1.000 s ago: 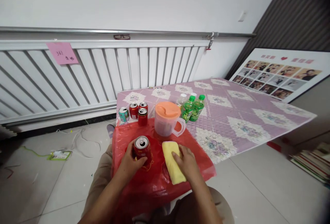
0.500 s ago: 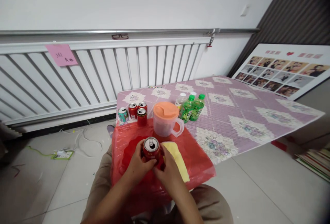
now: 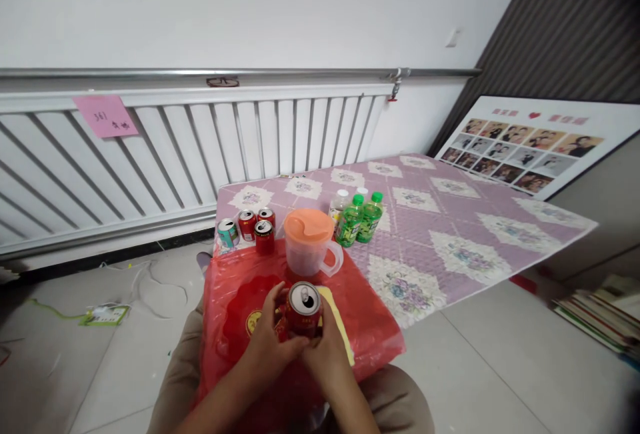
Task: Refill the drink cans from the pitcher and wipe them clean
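A dark red drink can (image 3: 303,319), its top opened and facing up, stands between my two hands over the red plastic sheet (image 3: 377,334). My right hand (image 3: 327,347) wraps round the can's right side. My left hand (image 3: 273,337) curves about its left side, thumb against the lower front; some of its fingertips are hidden or look slightly off the can. Left of my hands lies a red scalloped tray (image 3: 231,327) with a gold emblem. A yellow cloth (image 3: 345,337), partly hidden, lies by my right hand. Just beyond stands a clear pitcher (image 3: 304,261) with an orange lid.
Three red cans (image 3: 265,241) and a teal can (image 3: 229,234) stand at the table's left edge. Green-capped bottles (image 3: 349,226) and white-capped ones stand right of the pitcher. Floral cloth (image 3: 415,241) covers the table. A white radiator (image 3: 240,141) runs behind; cables (image 3: 155,287) lie on the floor.
The view has shifted, moving the scene left and slightly down. The can has turned a little and moved right relative to the tray, uncovering the tray's emblem; my left fingers look looser.
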{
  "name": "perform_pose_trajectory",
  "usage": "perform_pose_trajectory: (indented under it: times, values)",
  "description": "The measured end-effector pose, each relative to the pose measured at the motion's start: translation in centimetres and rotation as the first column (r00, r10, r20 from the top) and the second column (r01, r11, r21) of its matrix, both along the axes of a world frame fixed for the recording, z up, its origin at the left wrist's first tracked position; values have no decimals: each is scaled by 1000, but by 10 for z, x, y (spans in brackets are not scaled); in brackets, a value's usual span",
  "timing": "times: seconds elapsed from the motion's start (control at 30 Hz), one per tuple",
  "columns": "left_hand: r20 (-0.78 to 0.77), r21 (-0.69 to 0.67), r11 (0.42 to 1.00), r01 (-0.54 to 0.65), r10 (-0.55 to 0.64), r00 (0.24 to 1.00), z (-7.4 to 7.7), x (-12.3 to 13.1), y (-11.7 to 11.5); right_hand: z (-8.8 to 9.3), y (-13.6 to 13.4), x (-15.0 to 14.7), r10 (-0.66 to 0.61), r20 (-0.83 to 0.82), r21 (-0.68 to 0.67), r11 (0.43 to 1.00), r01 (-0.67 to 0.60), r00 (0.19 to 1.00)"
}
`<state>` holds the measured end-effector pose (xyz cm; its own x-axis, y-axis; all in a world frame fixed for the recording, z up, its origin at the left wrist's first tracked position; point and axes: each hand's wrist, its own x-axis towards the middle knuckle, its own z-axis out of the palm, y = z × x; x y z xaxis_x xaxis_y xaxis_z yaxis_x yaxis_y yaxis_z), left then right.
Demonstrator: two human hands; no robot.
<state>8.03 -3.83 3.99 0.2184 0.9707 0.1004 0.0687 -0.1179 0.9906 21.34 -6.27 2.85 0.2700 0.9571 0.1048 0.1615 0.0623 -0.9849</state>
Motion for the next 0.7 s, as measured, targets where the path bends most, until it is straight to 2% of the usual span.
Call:
perform_pose_trajectory:
  times: [0.07, 0.17, 0.23, 0.3, 0.4, 0.5, 0.63, 0.7]
  values:
    - [-165, 97, 995, 38, -22, 986, -8, -13, 0, 1, -3, 17, -30, -53, -71, 997, 26, 998]
    - [-423, 219, 969, 118, -14, 906, -23, -42, -2, 5, 1, 55, -169, -54, -131, 978, 161, 984]
    - [-557, 267, 956, 126, 46, 829, -35, -63, -6, 5, 11, 86, -259, -10, -77, 963, 257, 966]
    - [-645, 346, 934, 92, 166, 746, -48, -84, -10, 2, 25, 120, -317, 25, 2, 949, 317, 948]
    - [-728, 467, 881, 76, 334, 599, -67, -109, -12, -10, 50, 166, -457, 125, 22, 889, 458, 881]
    - [-756, 564, 815, 132, 446, 478, -83, -123, -12, -22, 75, 201, -515, 168, 20, 854, 519, 841]
    - [-742, 646, 732, 215, 535, 404, -93, -125, -11, -33, 109, 231, -508, 158, 50, 860, 507, 847]
    - [-742, 654, 719, 235, 550, 383, -93, -123, -12, -38, 125, 241, -489, 140, 74, 872, 483, 861]
